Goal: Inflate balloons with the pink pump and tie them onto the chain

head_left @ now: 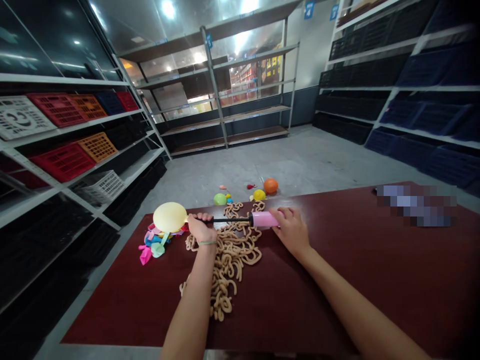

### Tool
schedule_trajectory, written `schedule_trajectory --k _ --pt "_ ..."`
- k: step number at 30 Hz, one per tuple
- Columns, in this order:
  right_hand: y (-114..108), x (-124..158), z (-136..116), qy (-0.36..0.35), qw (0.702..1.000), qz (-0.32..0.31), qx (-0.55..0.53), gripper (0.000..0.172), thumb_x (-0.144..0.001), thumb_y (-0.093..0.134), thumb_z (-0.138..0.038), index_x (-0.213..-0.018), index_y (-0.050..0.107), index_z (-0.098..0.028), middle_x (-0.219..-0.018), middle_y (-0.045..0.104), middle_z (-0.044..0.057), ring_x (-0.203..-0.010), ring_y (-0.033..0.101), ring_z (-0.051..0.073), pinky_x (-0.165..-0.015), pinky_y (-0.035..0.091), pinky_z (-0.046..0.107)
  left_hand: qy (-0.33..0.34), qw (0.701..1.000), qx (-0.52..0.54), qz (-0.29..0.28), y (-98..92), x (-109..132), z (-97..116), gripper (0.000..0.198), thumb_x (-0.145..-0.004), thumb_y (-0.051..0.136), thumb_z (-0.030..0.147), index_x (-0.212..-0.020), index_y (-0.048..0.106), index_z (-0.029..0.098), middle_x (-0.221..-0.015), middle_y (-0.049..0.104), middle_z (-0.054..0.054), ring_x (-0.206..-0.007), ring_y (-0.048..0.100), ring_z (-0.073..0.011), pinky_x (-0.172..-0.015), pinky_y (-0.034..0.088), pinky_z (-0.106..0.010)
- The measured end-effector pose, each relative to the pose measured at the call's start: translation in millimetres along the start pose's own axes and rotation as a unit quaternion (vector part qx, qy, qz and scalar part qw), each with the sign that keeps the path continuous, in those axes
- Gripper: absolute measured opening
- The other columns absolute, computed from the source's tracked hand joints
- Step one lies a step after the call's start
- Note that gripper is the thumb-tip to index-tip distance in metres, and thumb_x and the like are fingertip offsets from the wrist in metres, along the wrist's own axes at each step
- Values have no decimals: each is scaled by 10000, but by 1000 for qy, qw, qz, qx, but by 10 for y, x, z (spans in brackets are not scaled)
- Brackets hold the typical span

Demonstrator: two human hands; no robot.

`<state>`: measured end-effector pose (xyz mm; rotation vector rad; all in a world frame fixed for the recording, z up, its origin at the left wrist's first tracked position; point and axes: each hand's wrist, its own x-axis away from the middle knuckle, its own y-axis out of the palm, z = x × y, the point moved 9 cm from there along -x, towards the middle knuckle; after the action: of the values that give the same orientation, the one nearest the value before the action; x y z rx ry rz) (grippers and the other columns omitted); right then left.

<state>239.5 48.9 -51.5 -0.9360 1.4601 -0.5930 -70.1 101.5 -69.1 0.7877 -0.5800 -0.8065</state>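
Note:
A pale yellow balloon, partly inflated, sits at the left end of a balloon pump with a pink barrel and black rod. My left hand is closed around the pump's black end, beside the balloon's neck. The pump's pink barrel is gripped by my right hand. The rod shows between the two hands, so the pump is drawn out. Under the pump and my left forearm spreads a heap of tan, rope-like curled strands. Limp balloons in several colours lie below the inflated one.
The dark red table carries a pixelated object at the far right. Beyond its far edge, an orange balloon, a yellow balloon and a green balloon are on the floor. Shelves with crates stand on both sides.

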Motion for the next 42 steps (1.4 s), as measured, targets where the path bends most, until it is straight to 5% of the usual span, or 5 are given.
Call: schedule_trajectory --k 11,17,23,35,42 --pt "128 60 -218 -44 997 -49 -42 533 -832 630 -264 -1348 503 -296 -1175 599 57 -1060 458 244 -843 378 332 -71 992 -51 -94 329 657 -706 208 -859 481 241 -702 347 212 -543 362 67 -448 382 -87 -499 354 -239" --pt "83 37 -200 -32 998 -45 -22 517 -840 608 -210 -1337 495 -298 -1204 583 65 -1070 444 257 -842 358 349 -44 991 -47 -121 408 444 -256 222 -841 514 208 -691 351 204 -543 338 76 -444 375 -70 -481 348 -223" --pt "105 38 -265 -61 996 -60 -37 568 -843 594 -193 -1380 438 -294 -1208 574 73 -1071 440 252 -843 371 338 29 997 -39 -55 243 200 248 207 -884 539 318 -770 404 211 -563 320 82 -429 337 -57 -432 285 -198" --pt "161 75 -199 -39 994 -70 -77 507 -837 581 -204 -1330 470 -238 -1196 570 86 -1073 452 251 -863 376 336 66 981 -93 -155 509 840 -372 258 -935 486 404 -773 412 217 -628 458 33 -526 467 -106 -558 445 -285" --pt "125 53 -266 -48 994 -70 -73 559 -828 607 -204 -1355 430 -261 -1176 573 75 -1057 453 243 -839 377 322 94 984 -111 -105 641 498 301 209 -875 485 311 -734 373 204 -555 381 72 -442 378 -73 -472 324 -226"
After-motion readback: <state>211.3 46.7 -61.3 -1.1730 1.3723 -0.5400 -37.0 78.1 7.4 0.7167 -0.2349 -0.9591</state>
